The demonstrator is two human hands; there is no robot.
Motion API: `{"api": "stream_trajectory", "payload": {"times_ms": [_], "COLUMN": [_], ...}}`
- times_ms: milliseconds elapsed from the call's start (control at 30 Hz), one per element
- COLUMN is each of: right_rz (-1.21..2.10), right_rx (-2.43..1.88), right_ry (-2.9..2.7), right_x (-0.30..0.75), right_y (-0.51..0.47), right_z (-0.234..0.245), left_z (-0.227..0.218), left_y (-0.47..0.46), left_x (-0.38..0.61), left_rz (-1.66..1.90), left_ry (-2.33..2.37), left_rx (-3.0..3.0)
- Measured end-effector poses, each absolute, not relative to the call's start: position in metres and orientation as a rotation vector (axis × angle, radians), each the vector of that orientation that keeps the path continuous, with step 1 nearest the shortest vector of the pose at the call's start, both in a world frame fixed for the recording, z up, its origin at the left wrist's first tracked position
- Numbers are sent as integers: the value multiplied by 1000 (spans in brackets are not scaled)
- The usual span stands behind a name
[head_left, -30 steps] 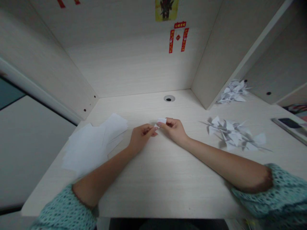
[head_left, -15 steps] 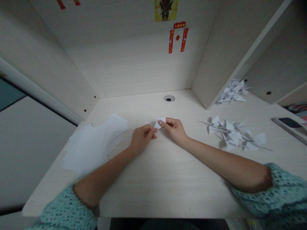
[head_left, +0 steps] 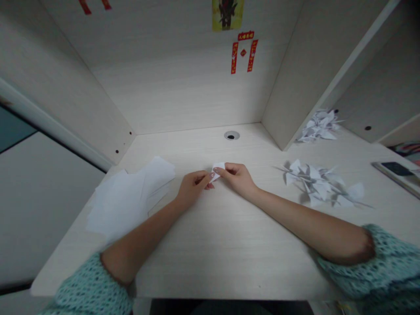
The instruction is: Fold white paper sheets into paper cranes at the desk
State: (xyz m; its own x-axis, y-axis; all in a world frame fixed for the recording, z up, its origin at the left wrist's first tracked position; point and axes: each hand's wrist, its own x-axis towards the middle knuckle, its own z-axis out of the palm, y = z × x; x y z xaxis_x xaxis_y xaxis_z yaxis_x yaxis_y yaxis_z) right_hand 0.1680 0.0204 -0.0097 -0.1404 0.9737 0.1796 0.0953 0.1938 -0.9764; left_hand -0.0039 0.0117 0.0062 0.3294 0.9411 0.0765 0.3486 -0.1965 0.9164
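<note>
A small folded piece of white paper (head_left: 217,171) is pinched at the middle of the desk between the fingertips of my left hand (head_left: 193,190) and my right hand (head_left: 236,178). My fingers hide part of it. To the left of my left hand lies a loose stack of white paper sheets (head_left: 131,194), not touched by either hand. Folded white paper cranes (head_left: 315,183) lie in a heap to the right of my right hand.
A second heap of paper cranes (head_left: 319,129) sits against the right panel of the light wood desk (head_left: 210,258). A cable grommet (head_left: 231,135) is set near the back. A tray holding a dark phone (head_left: 393,169) lies at the right edge. Red paper decorations (head_left: 243,56) hang on the back panel.
The small paper has tilted slightly between my fingertips and looks narrower. Both hands have stayed in nearly the same place.
</note>
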Motion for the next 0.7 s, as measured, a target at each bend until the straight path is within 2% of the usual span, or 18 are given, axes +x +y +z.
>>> {"api": "stream_trajectory", "payload": {"times_ms": [467,700], "right_rz": [1252,1227], "right_rx": [-1010,-979], "right_ry": [-1396,-1336], "right_x": [168,166], "right_y": [21,21], "right_z": [-9,-12], "left_z": [10,5], "left_y": [10,12], "left_x": [-2,-4], "left_rz": [1002,876], "left_ry": [1263,1250], "left_rx": [1663,1809]}}
